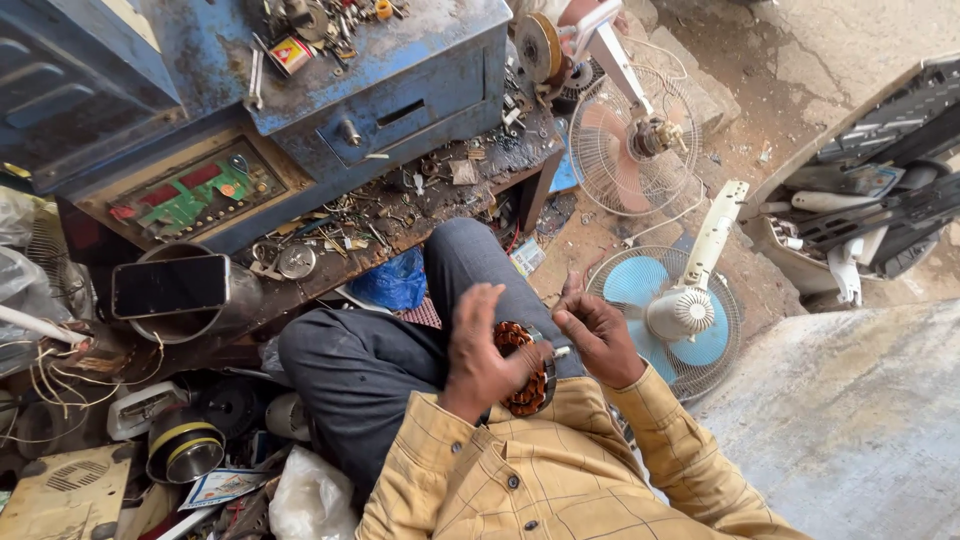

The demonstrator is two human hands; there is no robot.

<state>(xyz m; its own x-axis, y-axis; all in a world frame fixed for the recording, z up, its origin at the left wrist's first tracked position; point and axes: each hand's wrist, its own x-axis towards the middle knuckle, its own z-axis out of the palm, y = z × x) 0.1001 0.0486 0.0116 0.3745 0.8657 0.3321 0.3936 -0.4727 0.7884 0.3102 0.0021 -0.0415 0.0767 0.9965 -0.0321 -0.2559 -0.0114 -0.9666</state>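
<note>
motor winding [527,372] half hidden behind left hand [482,352], bench clutter [350,225] too small to tell

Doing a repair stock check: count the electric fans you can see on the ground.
2. One pink-bladed fan lies beside the workbench; one blue-bladed fan lies just past the right hand. Clutter may hide others.

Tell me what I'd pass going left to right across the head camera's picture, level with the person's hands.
Smartphone lying on a metal cylinder → left hand → copper-wound motor stator → right hand → blue-bladed table fan lying on the ground → grey concrete slab.
</note>
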